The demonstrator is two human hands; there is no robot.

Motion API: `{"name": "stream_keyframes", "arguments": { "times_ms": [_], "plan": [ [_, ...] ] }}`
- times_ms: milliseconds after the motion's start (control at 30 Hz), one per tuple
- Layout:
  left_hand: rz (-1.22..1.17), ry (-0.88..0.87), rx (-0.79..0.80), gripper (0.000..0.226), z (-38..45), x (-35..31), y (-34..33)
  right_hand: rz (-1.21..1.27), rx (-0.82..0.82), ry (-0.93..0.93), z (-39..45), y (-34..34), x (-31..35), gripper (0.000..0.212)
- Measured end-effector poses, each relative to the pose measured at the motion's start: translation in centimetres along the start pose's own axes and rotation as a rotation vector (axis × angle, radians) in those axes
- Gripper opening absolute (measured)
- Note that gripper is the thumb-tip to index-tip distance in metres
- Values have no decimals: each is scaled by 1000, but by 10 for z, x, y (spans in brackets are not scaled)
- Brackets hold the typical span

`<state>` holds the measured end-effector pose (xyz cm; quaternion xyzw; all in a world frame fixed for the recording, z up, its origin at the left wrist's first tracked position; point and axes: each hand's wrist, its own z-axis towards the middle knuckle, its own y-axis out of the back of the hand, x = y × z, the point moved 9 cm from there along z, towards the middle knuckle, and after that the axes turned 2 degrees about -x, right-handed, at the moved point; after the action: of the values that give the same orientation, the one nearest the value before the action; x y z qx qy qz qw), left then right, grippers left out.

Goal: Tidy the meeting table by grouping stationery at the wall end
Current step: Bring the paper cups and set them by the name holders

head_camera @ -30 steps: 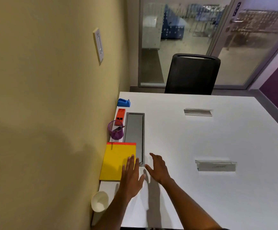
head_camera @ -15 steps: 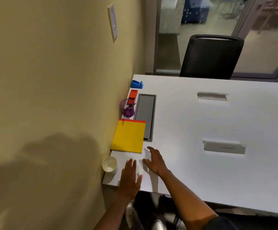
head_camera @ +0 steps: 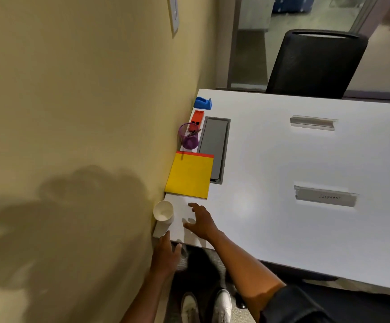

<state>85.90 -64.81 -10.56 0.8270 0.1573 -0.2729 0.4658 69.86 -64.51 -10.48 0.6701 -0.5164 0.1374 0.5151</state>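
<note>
Along the wall edge of the white table (head_camera: 271,164) lies a row of stationery: a blue tape dispenser (head_camera: 203,103), an orange stapler (head_camera: 197,119), a purple mesh pen cup (head_camera: 188,136) and a yellow notepad (head_camera: 190,175). A white paper cup (head_camera: 163,213) stands at the near corner by the wall. My right hand (head_camera: 201,221) hovers flat and empty over the table just right of the cup. My left hand (head_camera: 167,254) is off the table's near edge, fingers straight, holding nothing.
A grey cable tray lid (head_camera: 213,148) is set into the table beside the stationery. Two clear name plates (head_camera: 312,122) (head_camera: 325,197) lie on the right half. A black chair (head_camera: 315,64) stands at the far side. The yellow wall runs along the left.
Both hands have drawn back from the notepad toward the near table edge; the left hand has left the tabletop. The camera has pulled back, showing my shoes below.
</note>
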Motion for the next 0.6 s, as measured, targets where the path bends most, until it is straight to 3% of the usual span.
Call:
{"name": "stream_keyframes", "arguments": {
  "times_ms": [500, 600],
  "plan": [
    [-221, 229, -76, 43, 62, 25, 25, -9, 47, 41, 48, -42, 30, 93],
    [-307, 196, -92, 54, 67, 16, 24, 13, 37, 53, 54, -46, 32, 89]
  ]
}}
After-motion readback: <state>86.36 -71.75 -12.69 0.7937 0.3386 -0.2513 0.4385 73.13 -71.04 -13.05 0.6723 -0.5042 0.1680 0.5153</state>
